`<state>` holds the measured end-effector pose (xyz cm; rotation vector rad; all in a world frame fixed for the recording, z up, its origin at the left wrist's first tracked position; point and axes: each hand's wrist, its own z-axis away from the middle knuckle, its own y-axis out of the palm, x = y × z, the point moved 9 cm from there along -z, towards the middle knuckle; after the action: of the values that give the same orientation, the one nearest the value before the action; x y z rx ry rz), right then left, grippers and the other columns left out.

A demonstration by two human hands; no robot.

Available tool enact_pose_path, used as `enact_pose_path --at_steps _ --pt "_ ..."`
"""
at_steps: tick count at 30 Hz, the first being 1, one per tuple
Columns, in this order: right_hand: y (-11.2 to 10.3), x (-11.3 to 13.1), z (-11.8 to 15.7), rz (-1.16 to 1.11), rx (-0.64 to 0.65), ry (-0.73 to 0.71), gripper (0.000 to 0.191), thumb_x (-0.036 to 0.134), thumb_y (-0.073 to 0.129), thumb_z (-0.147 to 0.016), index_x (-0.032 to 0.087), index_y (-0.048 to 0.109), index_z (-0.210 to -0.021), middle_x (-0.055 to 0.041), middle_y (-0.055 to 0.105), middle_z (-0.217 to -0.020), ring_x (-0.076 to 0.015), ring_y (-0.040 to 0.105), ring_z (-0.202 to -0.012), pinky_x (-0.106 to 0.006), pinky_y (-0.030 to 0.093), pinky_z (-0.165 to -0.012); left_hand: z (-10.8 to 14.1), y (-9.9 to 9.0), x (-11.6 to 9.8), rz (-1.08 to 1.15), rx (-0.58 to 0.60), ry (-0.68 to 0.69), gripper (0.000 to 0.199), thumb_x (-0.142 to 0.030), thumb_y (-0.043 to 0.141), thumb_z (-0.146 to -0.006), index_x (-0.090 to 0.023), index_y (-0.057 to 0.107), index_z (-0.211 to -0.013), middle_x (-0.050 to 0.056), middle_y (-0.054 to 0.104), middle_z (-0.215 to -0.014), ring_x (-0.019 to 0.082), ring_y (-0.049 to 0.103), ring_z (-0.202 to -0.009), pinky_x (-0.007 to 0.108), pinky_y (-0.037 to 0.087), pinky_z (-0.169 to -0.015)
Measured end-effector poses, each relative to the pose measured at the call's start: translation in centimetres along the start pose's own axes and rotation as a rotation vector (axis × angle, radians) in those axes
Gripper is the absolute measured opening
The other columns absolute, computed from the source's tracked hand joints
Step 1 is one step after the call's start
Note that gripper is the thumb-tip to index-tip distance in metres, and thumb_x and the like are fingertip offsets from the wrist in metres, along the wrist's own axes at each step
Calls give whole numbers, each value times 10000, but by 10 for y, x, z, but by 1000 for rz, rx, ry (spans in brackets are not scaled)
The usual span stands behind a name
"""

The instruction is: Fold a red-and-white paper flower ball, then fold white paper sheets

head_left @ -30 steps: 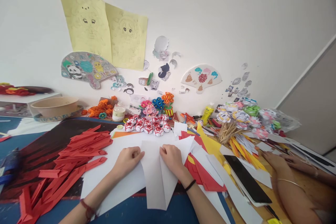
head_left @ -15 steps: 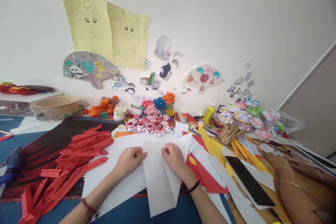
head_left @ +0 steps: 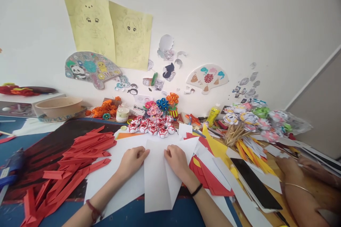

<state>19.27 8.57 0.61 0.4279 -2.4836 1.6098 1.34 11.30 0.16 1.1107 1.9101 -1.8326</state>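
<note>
A folded white paper (head_left: 157, 181) hangs between my hands, with one crease running down its right part. My left hand (head_left: 134, 161) pinches its upper left edge between thumb and curled fingers. On the other side, my right hand (head_left: 176, 159) is closed on the upper right part of the same sheet. Beneath them, large white sheets (head_left: 114, 181) lie on the blue table (head_left: 138, 214). Red folded paper strips (head_left: 85, 149) are heaped left of my left hand. Behind the paper stand red and white paper flowers (head_left: 152, 127).
A black phone (head_left: 255, 184) rests on papers at the right. Beyond it are another person's hands (head_left: 290, 166). Yellow paper (head_left: 215, 142), red paper (head_left: 210, 177) and a paper bouquet (head_left: 247, 117) lie at the right. A glue gun (head_left: 12, 168) is at the far left.
The folded paper's lower end has swung slightly left and up, and its right flap has narrowed. Both hands keep their grip. The other person's hands have shifted slightly.
</note>
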Motion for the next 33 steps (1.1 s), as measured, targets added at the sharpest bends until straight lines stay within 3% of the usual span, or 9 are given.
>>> enact_pose_path --at_steps 5,17,22,27,33 --pt "3 -1 -1 13 -7 -1 247 194 502 -863 196 426 -628 10 546 -659 -136 469 -623 -260 238 -569 0 2 0 -37 16 -16 434 -467 460 -825 -188 381 -501 -40 407 -482 123 381 -509 247 236 -539" --pt "4 -3 -2 27 -26 7 244 177 484 -873 198 427 -637 12 539 -641 -137 452 -610 -278 214 -560 5 2 -3 -46 40 -9 372 -353 474 -793 -177 474 -465 -25 507 -480 122 440 -517 243 250 -553" --pt "3 -4 -1 13 -30 11 248 180 464 -883 199 436 -638 9 543 -643 -138 461 -610 -271 224 -557 5 1 0 -20 39 -15 471 -481 435 -839 -182 460 -475 -23 514 -463 129 460 -510 238 286 -553" --pt "-2 -5 -1 -16 -32 13 256 226 458 -900 199 444 -646 7 560 -672 -137 496 -642 -247 262 -570 6 11 -1 94 155 4 505 -549 435 -840 -189 453 -486 -20 580 -455 133 505 -482 225 349 -558" --pt "-5 -3 4 -7 -32 28 253 223 476 -888 201 444 -637 11 549 -648 -137 490 -611 -251 259 -561 4 7 0 19 65 3 436 -479 438 -843 -193 435 -514 -26 556 -468 135 485 -503 238 324 -575"
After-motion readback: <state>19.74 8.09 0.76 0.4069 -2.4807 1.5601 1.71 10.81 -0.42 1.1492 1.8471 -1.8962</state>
